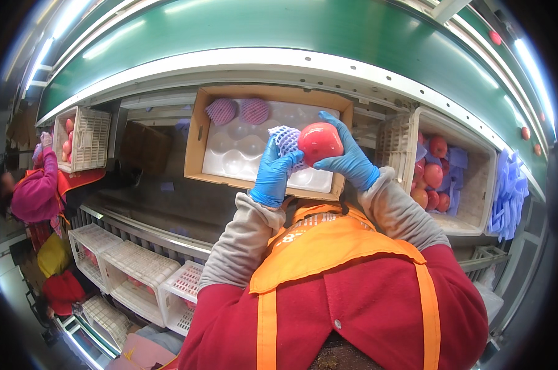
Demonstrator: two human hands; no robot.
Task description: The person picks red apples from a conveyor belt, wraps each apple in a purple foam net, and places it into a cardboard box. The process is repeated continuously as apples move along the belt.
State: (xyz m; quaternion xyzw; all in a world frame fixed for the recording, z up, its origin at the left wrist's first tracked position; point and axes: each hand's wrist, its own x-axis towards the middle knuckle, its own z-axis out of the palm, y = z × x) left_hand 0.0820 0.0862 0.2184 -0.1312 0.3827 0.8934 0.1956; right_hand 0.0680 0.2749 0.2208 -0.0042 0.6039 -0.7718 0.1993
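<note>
Both hands wear blue gloves and are raised over a cardboard box (pixel 193 143). In my right hand (pixel 353 155) is a red apple (pixel 320 142), gripped from its right side between thumb and fingers. My left hand (pixel 273 173) holds a purple-white foam net sleeve (pixel 286 141), which meets the apple's left side. Inside the box lies a white moulded tray (pixel 232 159) with round hollows. Two apples in pink foam nets, one in the corner (pixel 221 111) and another beside it (pixel 255 111), occupy its far left hollows.
Beyond the box runs a green conveyor belt (pixel 260 27) behind a white metal rail (pixel 242 58). At right stands a plastic crate (pixel 459 226) of apples, with purple foam nets (pixel 508 194) hanging beside it. White crates (pixel 140 263) line a roller track at lower left. Another person (pixel 38 192) works far left.
</note>
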